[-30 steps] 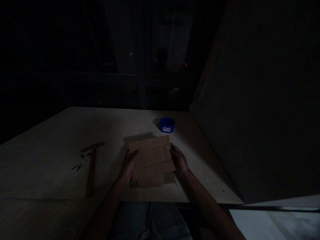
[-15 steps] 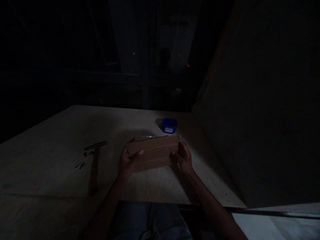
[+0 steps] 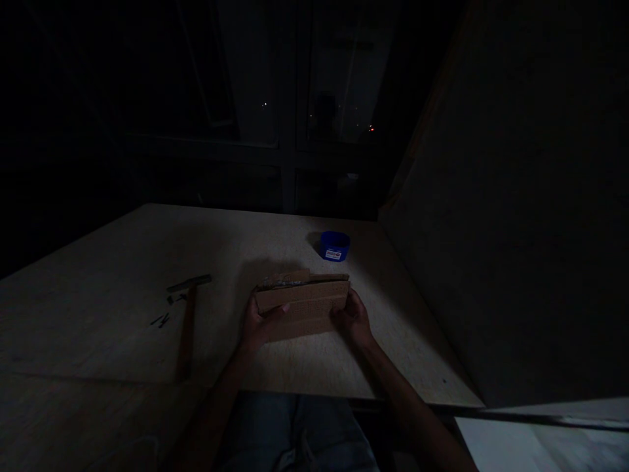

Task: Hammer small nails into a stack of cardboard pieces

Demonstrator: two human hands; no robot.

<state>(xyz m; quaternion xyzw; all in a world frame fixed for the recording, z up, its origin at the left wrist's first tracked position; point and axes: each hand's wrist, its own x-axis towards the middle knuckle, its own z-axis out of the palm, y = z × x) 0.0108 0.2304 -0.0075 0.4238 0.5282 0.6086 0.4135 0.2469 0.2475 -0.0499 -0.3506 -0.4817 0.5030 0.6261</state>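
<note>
Between my two hands is a flat brown cardboard box (image 3: 304, 311), its near face covered with rows of small marks. My left hand (image 3: 258, 321) grips its left end, thumb lying across the near face. On the right end my right hand (image 3: 356, 318) is closed, with the thumb on the face and the fingers behind. Along the top edge the cardboard parts, and something shiny shows there, too dim to name. The fingers behind the box are mostly hidden.
To the left on the wooden table (image 3: 221, 236) lies a hammer (image 3: 187, 328) with small dark pieces, perhaps nails (image 3: 161, 320), beside it. A blue plastic container (image 3: 335, 246) with a white label stands beyond the box. A tall dark panel (image 3: 515, 262) rises along the right edge.
The box has come slightly down and tilted, so its top edge and the gap there show more. Both hands still hold it.
</note>
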